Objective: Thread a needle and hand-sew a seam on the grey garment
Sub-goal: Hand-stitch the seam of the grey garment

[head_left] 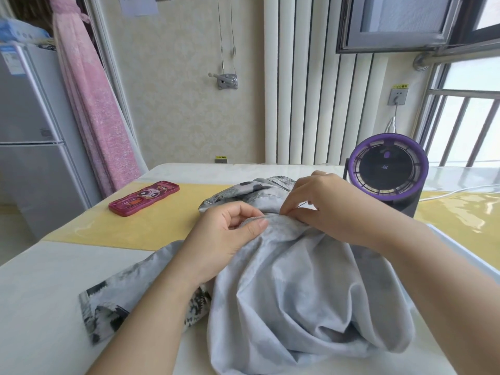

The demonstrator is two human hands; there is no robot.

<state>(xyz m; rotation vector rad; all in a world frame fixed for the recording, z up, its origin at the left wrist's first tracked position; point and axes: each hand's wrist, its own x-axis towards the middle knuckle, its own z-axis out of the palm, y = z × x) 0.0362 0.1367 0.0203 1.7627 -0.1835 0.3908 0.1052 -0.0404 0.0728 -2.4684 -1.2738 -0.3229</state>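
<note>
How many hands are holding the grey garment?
2. The left hand pinches the gathered edge of the grey garment; the right hand pinches that edge just beside it. No others show.

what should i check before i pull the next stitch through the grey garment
1. Seam edge held firm: ok, the left hand pinches the folded edge of the grey garment.
2. Needle under control: ok, the right hand pinches the needle at the seam.
3. Thread in the eye: cannot tell, too fine to see.
4. Left fingers out of the needle's path: cannot tell, the tip is hidden.
5. Room to draw the thread: probably not ok, the fan stands just behind the right hand.
6. Phone apart from the cloth: ok.
</note>
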